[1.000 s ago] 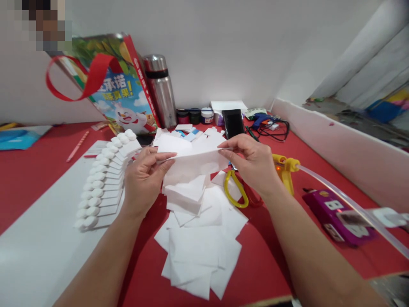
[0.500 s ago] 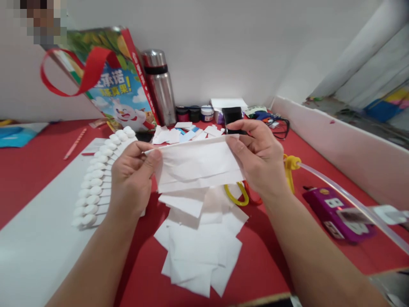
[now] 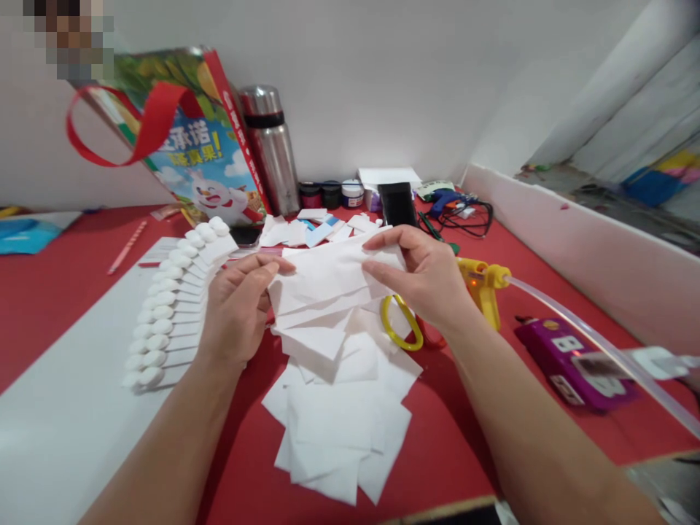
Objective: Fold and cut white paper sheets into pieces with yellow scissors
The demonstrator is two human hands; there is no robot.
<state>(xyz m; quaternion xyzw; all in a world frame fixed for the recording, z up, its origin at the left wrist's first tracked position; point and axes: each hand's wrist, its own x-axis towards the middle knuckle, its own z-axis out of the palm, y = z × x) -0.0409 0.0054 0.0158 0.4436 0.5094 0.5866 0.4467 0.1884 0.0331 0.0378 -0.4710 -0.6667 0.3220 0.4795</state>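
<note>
Both hands hold one white paper sheet point(image 3: 328, 281) just above the red table point(image 3: 65, 292). My left hand point(image 3: 238, 310) pinches its left edge between thumb and fingers. My right hand point(image 3: 424, 277) grips the right edge, fingers curled over the top. Below the sheet lies a loose pile of white paper squares point(image 3: 339, 408). To the left, a row of white paper strips with round tips point(image 3: 169, 306) is fanned out on a white board point(image 3: 65, 415).
Yellow-handled scissors point(image 3: 402, 328) and a yellow glue gun point(image 3: 484, 288) with a clear tube lie right of my right hand. A purple power strip point(image 3: 574, 364) sits further right. A colourful gift box point(image 3: 191, 146), steel flask point(image 3: 270, 149), small jars and a black phone stand at the back.
The sheet was lifted and stretched flat between both hands half a second ago; now it is lower and tilted away, with my right hand's fingers shifted over its top edge.
</note>
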